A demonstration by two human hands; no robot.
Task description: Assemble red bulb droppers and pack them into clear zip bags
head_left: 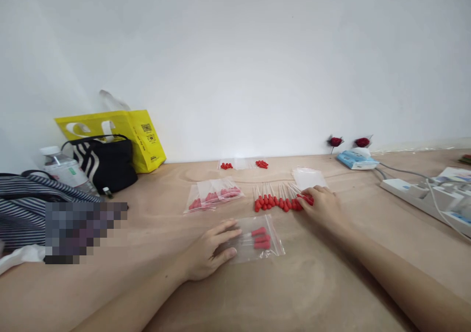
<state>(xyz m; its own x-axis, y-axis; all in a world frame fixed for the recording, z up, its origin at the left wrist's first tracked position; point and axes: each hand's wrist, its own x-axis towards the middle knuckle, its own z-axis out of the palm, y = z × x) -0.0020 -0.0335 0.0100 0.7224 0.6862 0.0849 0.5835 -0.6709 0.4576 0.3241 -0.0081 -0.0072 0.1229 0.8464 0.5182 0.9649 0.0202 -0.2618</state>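
My left hand rests on the left end of a clear zip bag, thumb and fingers apart. Inside that bag lie 3 red-bulbed droppers, bulbs to the right. My right hand reaches to the right end of a row of droppers with red bulbs and thin pale stems, bulbs toward me. Its fingers are bent over the red bulbs there; how many it grips is hidden. Just behind this hand lie empty clear bags.
Filled bags overlap left of the row; more red bulbs lie by the wall. At left stand a yellow bag, black bag and bottle. A tissue pack and power strip sit at right.
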